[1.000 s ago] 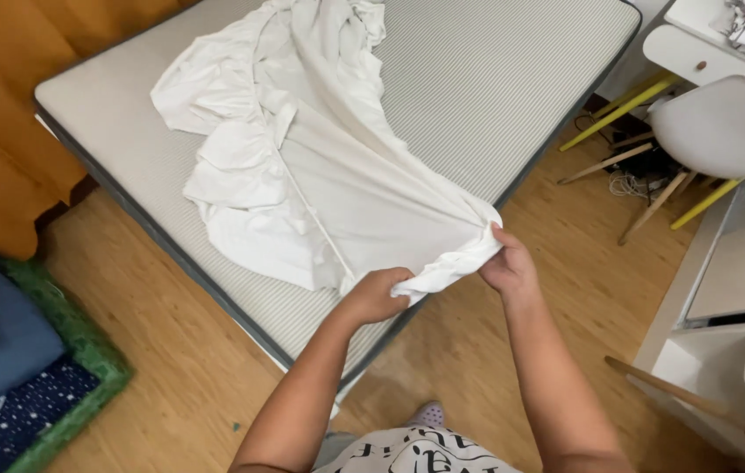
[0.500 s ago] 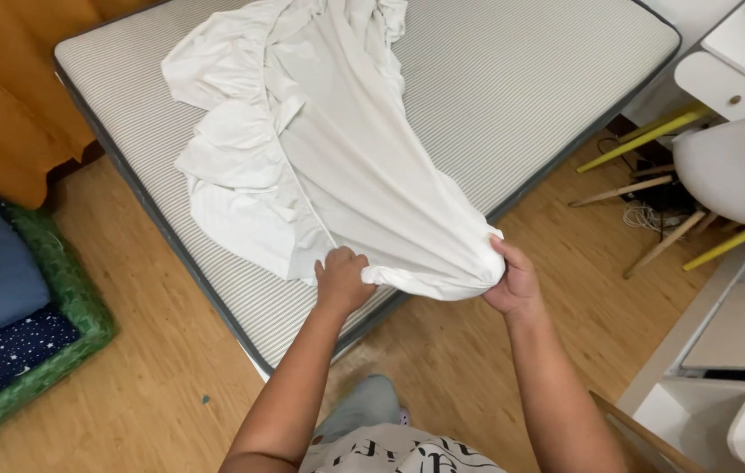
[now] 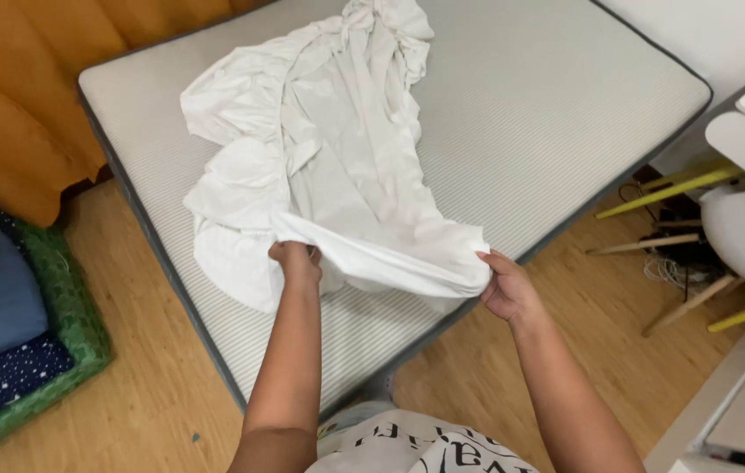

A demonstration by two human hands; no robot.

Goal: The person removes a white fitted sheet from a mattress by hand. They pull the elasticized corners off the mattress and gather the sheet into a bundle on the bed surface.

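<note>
Both the left hand [image 3: 296,260] and right hand [image 3: 505,285] grip the crumpled white fabric sheet [image 3: 328,158] by its near edge, over the grey striped mattress [image 3: 547,114]; keeping that edge taut would spread it evenly.

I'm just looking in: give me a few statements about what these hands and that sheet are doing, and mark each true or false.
1. Both hands grip the white sheet. True: the left hand and right hand each hold its near edge.
2. The sheet lies flat and smooth. False: it is crumpled in a heap on the mattress.
3. The mattress is covered by a blue blanket. False: its grey striped surface is bare around the sheet.
4. An orange curtain hangs at the left. True.
5. The floor is carpeted. False: it is wood.
</note>
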